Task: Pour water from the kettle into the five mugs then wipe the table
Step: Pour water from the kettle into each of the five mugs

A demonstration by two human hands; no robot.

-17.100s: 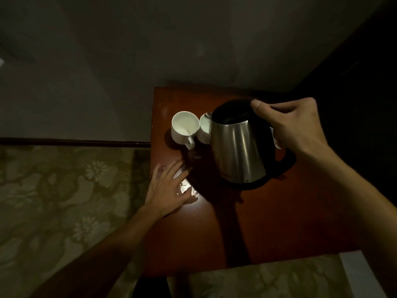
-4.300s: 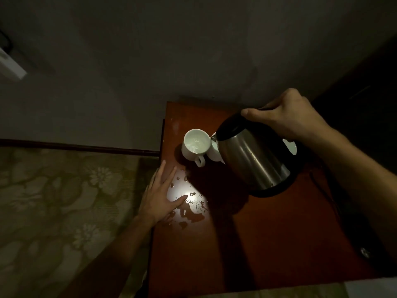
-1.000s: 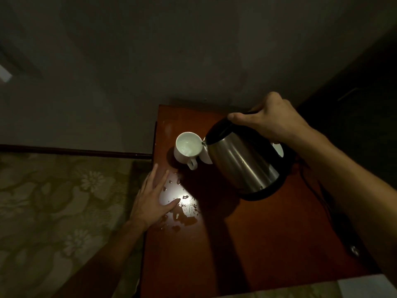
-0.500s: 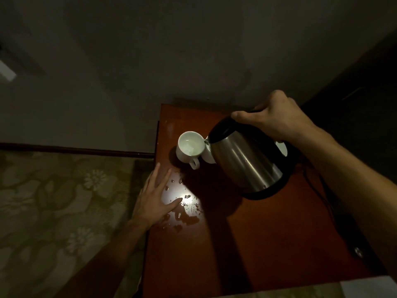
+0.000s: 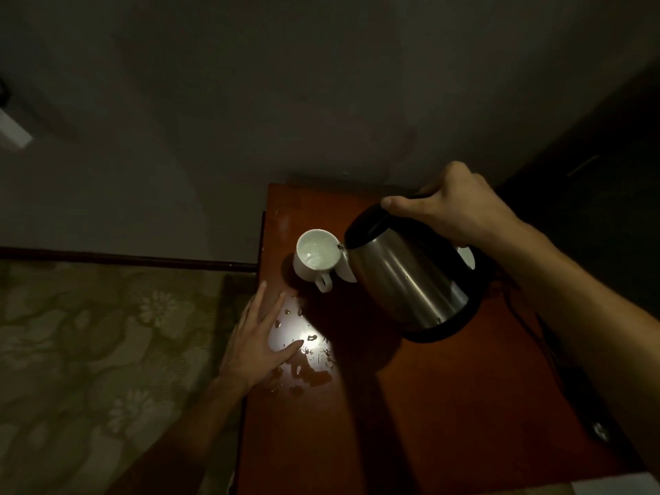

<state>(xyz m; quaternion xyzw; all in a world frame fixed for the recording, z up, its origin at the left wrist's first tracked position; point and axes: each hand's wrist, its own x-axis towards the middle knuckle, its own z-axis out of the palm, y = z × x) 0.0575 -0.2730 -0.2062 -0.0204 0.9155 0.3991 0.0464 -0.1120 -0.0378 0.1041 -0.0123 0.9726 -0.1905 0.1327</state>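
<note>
Right hand (image 5: 453, 205) grips the tilted kettle (image 5: 410, 276), hiding mugs behind; left hand (image 5: 257, 341) spread flat.

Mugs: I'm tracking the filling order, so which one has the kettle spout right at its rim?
The leftmost mug, fully visible with its handle toward the camera. The kettle, tilted by the right hand, mostly hides the others.

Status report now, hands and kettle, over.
Right hand shut on kettle, tilted, spout over white mug. Left hand flat, open, beside spilled drops.
</note>
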